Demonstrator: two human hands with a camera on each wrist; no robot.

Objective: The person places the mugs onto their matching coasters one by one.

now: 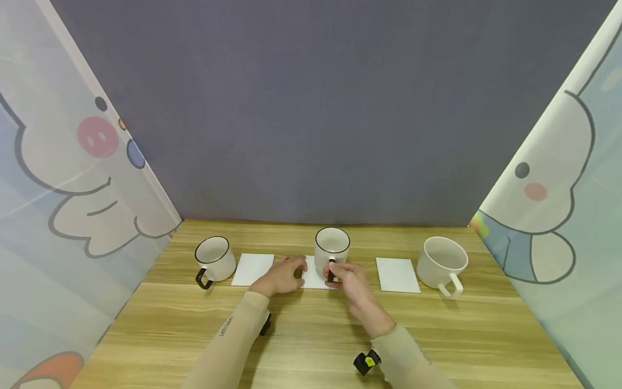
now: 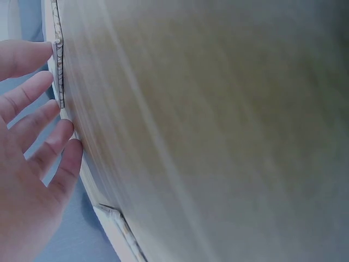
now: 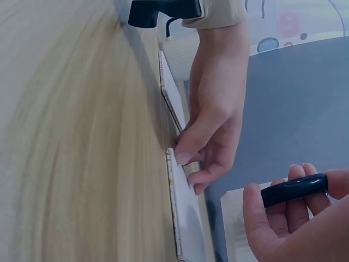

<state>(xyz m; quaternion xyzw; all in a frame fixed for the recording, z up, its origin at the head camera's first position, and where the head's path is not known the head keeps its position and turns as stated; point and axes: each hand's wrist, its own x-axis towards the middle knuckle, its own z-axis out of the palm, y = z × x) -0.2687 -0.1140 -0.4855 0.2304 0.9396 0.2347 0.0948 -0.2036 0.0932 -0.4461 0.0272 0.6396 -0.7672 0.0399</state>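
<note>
Middle mug [image 1: 323,260], white with a black rim, held over the middle of a row on a wooden tabletop [image 1: 311,335]. From left to right: the left mug [image 1: 218,265], also black-rimmed, stands upright, its black handle turned toward the person. Just beside it lies the left coaster [image 1: 252,269], white and flat. Next, the left hand [image 1: 283,274] reaches in with thumb and fingers apart, its thumb at the edge of the middle coaster [image 1: 311,275]; whether they touch cannot be told. Partly above that coaster is the middle mug, upright, with a strip of dark backdrop [image 1: 316,108] visible beneath its base in the right wrist view. The right hand [image 1: 351,278] pinches its black handle [image 1: 331,272] between thumb and fingers. Farther right lies the right coaster [image 1: 397,274]; just beyond it stands the right mug [image 1: 432,270], wholly white and upright, its handle likewise facing the person.
</note>
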